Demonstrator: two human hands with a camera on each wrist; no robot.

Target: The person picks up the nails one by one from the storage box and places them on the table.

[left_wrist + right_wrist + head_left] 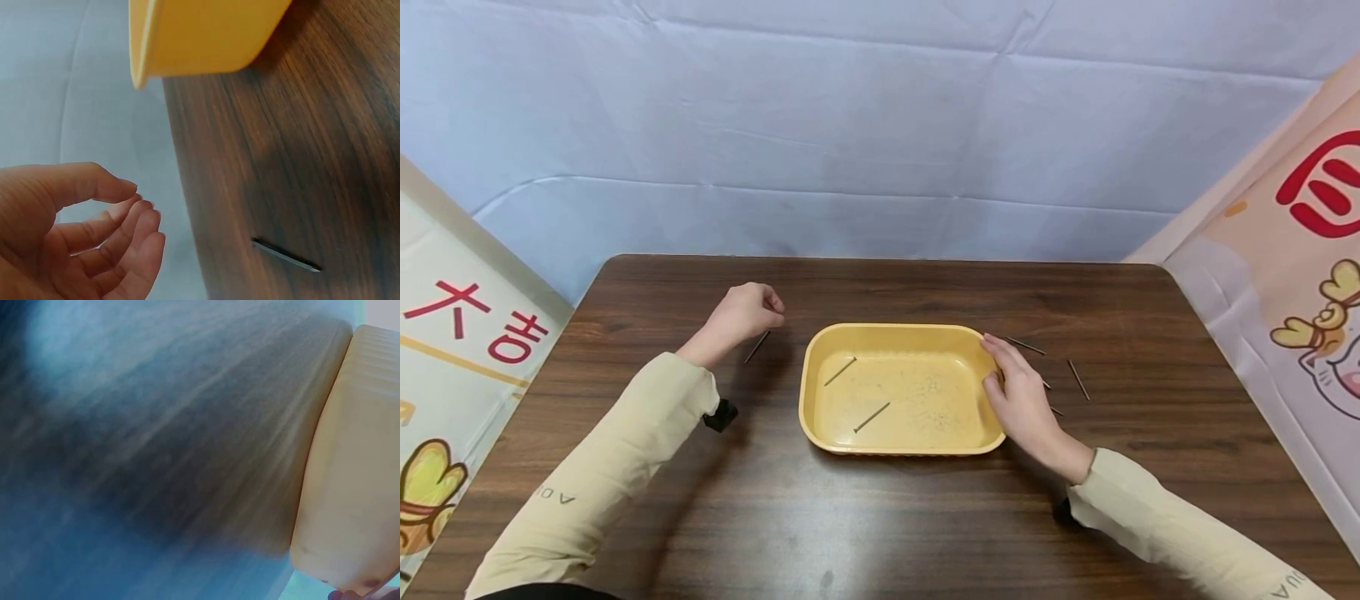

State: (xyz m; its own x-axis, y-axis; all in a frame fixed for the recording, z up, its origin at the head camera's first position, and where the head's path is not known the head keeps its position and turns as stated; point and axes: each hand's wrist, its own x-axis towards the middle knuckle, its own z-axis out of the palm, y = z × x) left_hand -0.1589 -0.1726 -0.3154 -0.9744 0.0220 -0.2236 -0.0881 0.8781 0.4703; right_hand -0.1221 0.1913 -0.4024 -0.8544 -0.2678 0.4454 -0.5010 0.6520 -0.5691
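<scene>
My left hand (747, 312) hovers over the table left of a yellow plastic tray (895, 450). In the left wrist view its thumb and forefinger tips meet with nothing between them, and the other fingers are loosely bent. A dark nail (286, 255) lies on the wood close by that hand. Inside the tray rest two more nails, one toward the back (840, 372) and one nearer the front (872, 417). My right hand (1021, 400) holds the tray's right rim, thumb at the inner side, fingers along the back right corner. In the right wrist view, only fingertips (350, 595) show beside the tray wall.
Several nails lie right of the tray, among them one behind my right hand (1026, 345) and one farther right (1078, 379); others are partly covered by that hand. The dark wooden table (820, 533) ends at a pale cloth backdrop (850, 150), with printed sheets on both sides.
</scene>
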